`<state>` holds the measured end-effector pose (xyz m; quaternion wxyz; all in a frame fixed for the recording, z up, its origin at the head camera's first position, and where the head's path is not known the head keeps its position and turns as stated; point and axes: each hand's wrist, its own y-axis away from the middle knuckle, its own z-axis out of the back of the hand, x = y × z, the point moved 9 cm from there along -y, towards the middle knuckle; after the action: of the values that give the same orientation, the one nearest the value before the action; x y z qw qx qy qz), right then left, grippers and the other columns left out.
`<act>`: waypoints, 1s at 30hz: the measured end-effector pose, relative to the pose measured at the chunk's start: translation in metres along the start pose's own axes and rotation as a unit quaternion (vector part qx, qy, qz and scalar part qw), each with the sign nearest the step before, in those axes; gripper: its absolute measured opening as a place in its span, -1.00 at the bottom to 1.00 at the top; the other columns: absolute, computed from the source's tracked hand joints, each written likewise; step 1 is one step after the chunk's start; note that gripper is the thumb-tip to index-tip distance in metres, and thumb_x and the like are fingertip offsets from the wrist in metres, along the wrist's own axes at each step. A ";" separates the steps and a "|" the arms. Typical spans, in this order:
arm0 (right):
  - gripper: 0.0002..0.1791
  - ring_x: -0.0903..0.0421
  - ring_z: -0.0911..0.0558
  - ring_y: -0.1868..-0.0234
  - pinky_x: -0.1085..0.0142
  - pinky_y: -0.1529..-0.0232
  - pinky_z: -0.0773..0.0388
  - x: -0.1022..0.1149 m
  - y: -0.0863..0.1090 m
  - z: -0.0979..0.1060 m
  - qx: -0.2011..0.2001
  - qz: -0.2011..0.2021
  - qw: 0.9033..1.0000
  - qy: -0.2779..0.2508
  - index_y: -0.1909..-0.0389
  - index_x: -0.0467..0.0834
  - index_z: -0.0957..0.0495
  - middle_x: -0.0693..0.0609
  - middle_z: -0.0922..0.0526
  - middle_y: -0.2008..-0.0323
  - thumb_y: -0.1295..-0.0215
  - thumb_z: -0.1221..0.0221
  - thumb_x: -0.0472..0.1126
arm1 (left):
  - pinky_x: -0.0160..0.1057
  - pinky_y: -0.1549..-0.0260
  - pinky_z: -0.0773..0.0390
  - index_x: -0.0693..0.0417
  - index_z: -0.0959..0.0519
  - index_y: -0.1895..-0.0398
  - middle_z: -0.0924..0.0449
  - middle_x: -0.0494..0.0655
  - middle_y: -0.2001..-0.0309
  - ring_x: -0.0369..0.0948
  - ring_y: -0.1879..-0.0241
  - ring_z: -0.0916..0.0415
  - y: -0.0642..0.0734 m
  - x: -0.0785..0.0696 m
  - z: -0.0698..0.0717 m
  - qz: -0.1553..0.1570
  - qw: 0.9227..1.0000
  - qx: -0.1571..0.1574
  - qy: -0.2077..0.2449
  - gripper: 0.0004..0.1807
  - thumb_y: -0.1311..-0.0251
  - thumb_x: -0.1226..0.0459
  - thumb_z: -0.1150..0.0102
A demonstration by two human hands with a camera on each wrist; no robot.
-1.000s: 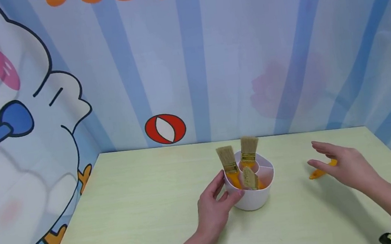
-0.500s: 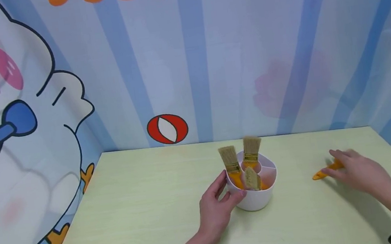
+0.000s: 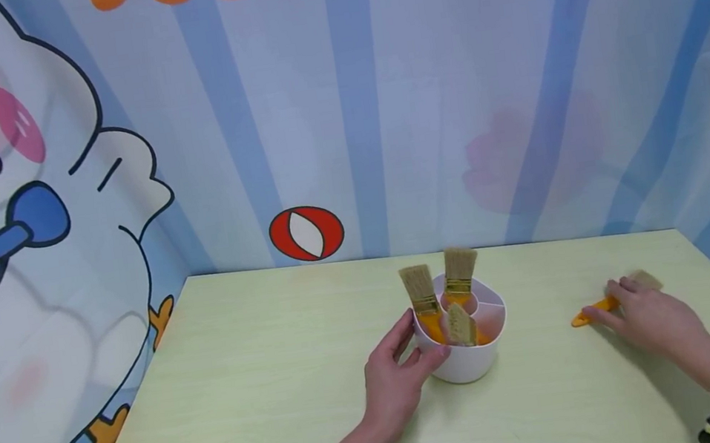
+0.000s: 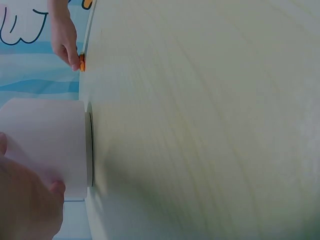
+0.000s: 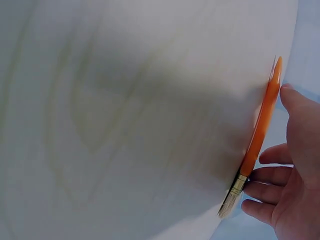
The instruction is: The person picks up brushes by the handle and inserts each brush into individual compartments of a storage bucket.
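My left hand holds a white round cup by its left side, thumb toward me near the rim. The left wrist view shows the cup in side profile with that hand at its wall. Three flat paintbrushes stand in its compartments: one brush at the left, one at the back, one leaning at the front. At the right, my right hand touches a paintbrush lying on the table. Its orange handle points left, its bristles right. In the right wrist view, thumb and fingers are spread along the brush.
The pale wooden table spreads around the cup and the lying brush. Behind its far edge hangs a blue striped backdrop with cartoon ducks.
My right hand has moved right and lowered from above the lying paintbrush to touch it; its bristles now show past the hand. My left hand has stayed on the cup.
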<state>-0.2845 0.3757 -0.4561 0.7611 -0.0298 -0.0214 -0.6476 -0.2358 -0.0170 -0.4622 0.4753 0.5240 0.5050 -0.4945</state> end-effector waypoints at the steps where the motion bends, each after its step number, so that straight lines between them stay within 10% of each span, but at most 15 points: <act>1: -0.13 -0.60 -0.55 -0.15 -0.34 0.11 -0.67 0.001 0.000 0.000 -0.004 0.005 1.000 -0.002 -0.24 -0.50 -0.49 -0.67 -0.45 -0.26 -0.56 -0.13 0.32 | -0.03 -0.33 -0.55 0.02 -0.47 -0.55 -0.47 -0.07 -0.51 0.04 -0.53 -0.37 0.000 0.000 0.000 0.000 1.000 -0.001 0.000 -0.19 -0.24 0.20 -0.58; 30: -0.13 -0.47 -0.47 -0.40 -0.29 -0.25 -0.58 0.086 0.013 -0.004 0.011 0.152 0.987 -0.049 -0.42 -0.36 -0.50 -0.45 -0.40 -0.47 -0.36 -0.40 0.21 | -0.03 -0.34 -0.56 0.00 -0.47 -0.55 -0.47 -0.09 -0.52 0.02 -0.53 -0.37 0.002 -0.002 0.001 -0.001 1.000 0.000 -0.008 -0.20 -0.25 0.20 -0.57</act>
<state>-0.2580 0.2927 -0.4542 0.8488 -0.0562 -0.0607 -0.5221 -0.2343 -0.0184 -0.4605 0.4790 0.5197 0.5017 -0.4987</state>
